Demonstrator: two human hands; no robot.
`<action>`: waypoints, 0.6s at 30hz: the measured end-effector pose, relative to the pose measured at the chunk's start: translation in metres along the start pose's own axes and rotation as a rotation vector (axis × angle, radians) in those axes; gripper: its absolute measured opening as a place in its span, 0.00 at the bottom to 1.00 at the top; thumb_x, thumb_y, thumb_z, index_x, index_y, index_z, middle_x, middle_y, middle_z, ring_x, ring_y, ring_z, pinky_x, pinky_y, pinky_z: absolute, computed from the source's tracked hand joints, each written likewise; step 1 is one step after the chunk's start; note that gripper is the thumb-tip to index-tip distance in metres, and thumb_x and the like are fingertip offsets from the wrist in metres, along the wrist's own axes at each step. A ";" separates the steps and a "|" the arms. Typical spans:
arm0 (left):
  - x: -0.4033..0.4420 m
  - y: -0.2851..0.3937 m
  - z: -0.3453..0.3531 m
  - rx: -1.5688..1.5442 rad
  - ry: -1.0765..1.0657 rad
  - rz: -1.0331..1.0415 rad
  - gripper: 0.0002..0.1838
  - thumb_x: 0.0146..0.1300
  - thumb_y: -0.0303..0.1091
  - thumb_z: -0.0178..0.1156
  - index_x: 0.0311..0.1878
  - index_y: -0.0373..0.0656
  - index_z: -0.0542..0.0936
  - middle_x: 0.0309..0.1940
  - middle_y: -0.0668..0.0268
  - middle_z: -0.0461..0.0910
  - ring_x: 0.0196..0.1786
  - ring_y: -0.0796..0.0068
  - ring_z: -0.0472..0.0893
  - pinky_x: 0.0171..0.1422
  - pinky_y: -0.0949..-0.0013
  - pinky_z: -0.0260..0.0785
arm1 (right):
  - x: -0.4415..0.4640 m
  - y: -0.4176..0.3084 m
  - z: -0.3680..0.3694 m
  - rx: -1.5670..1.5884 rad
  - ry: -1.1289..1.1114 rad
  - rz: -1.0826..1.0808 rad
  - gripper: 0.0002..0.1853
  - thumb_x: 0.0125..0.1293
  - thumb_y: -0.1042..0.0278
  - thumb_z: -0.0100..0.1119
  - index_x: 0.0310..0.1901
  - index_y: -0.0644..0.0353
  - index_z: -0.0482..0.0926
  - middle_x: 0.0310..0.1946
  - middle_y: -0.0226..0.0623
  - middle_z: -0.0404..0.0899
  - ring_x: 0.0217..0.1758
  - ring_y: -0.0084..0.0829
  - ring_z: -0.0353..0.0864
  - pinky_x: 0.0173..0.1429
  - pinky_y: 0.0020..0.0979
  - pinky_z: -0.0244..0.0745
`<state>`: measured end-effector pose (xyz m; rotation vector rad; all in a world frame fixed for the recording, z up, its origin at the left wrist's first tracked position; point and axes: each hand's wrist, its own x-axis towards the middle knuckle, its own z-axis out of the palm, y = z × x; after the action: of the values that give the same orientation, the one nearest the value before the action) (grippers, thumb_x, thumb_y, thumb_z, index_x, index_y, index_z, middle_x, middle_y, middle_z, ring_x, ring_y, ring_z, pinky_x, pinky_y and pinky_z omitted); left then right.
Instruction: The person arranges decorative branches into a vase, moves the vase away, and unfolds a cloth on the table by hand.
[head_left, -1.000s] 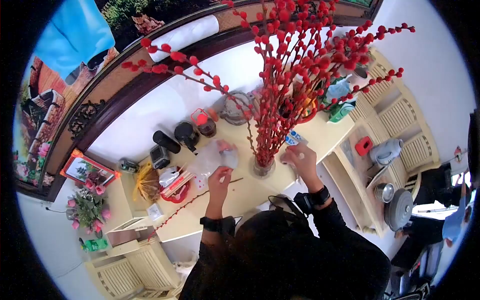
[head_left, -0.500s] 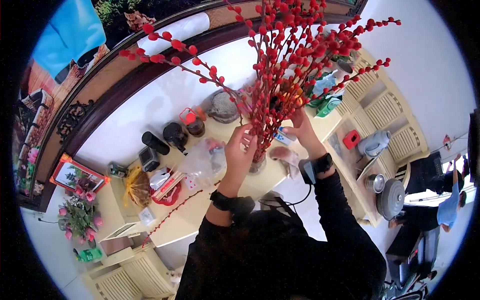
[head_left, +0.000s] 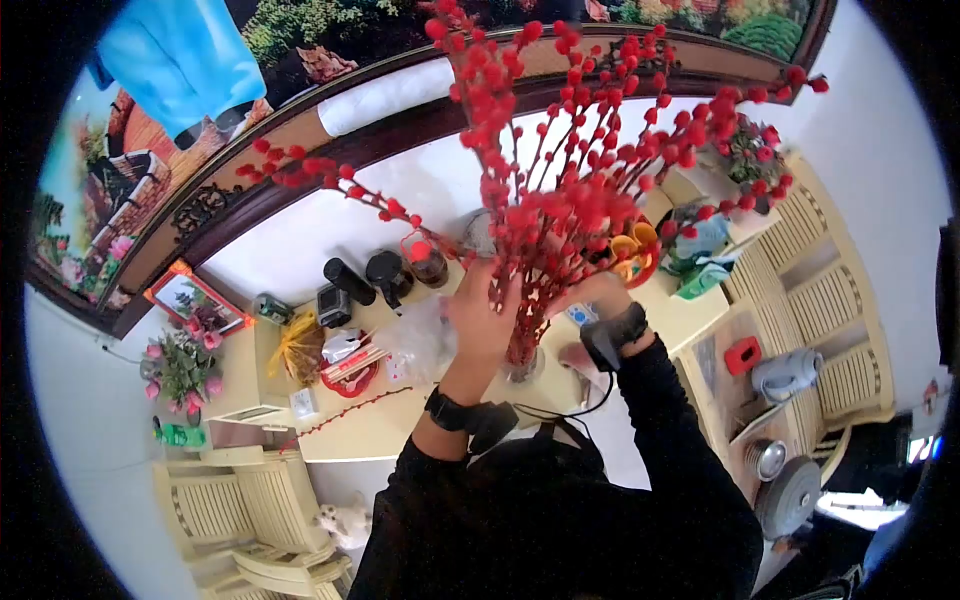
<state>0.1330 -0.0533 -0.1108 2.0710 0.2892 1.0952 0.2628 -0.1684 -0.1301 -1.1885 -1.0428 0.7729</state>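
Observation:
Red-budded branches (head_left: 590,200) stand fanned out in a glass vase (head_left: 521,366) on the pale table (head_left: 340,432). My left hand (head_left: 484,312) wraps round the left side of the bundle, above the vase. On the right side my right hand (head_left: 592,292) is closed against the same stems, its fingertips partly hidden behind them. A single loose red branch (head_left: 350,407) lies along the table's front edge. Left of the vase is a clear plastic bag (head_left: 415,338).
A red basket (head_left: 352,376), a yellow bag (head_left: 297,350), black containers (head_left: 386,275) and a picture frame (head_left: 198,303) sit to the left. A kettle (head_left: 788,376) and metal lid (head_left: 788,497) are on the right. A white animal (head_left: 345,523) is below, near the chairs.
Both hands have come up from beside the vase to the stems and closed round the bundle. The upper branches have shifted and bunched. The view has also tilted.

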 end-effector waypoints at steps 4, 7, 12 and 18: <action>-0.001 0.011 0.005 0.156 0.089 0.057 0.10 0.49 0.26 0.55 0.37 0.38 0.71 0.25 0.61 0.72 0.23 0.66 0.72 0.26 0.71 0.63 | 0.010 0.005 0.002 -0.246 -0.012 -0.151 0.43 0.38 0.73 0.68 0.58 0.60 0.54 0.51 0.35 0.65 0.54 0.26 0.62 0.56 0.29 0.59; -0.005 0.016 0.004 0.178 0.121 -0.001 0.09 0.51 0.24 0.53 0.38 0.35 0.72 0.32 0.60 0.72 0.32 0.70 0.72 0.36 0.74 0.63 | 0.007 0.022 0.005 -0.213 0.060 -0.194 0.34 0.42 0.73 0.64 0.53 0.60 0.60 0.47 0.34 0.69 0.49 0.27 0.67 0.53 0.29 0.63; -0.011 0.027 0.005 -0.048 0.164 -0.321 0.05 0.55 0.21 0.49 0.35 0.31 0.70 0.36 0.64 0.67 0.38 0.77 0.67 0.41 0.80 0.60 | 0.006 0.023 0.011 -0.038 0.045 -0.175 0.22 0.46 0.72 0.60 0.46 0.60 0.68 0.39 0.31 0.72 0.42 0.24 0.71 0.45 0.27 0.67; -0.009 0.033 0.007 -0.036 0.220 -0.323 0.04 0.57 0.24 0.48 0.35 0.34 0.69 0.32 0.68 0.69 0.33 0.82 0.67 0.38 0.79 0.61 | 0.004 0.054 0.008 -0.288 0.053 -0.205 0.18 0.46 0.73 0.60 0.41 0.64 0.69 0.41 0.36 0.72 0.40 0.27 0.73 0.45 0.29 0.67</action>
<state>0.1288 -0.0843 -0.0950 1.7943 0.6818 1.1168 0.2586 -0.1494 -0.1814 -1.3127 -1.2386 0.4386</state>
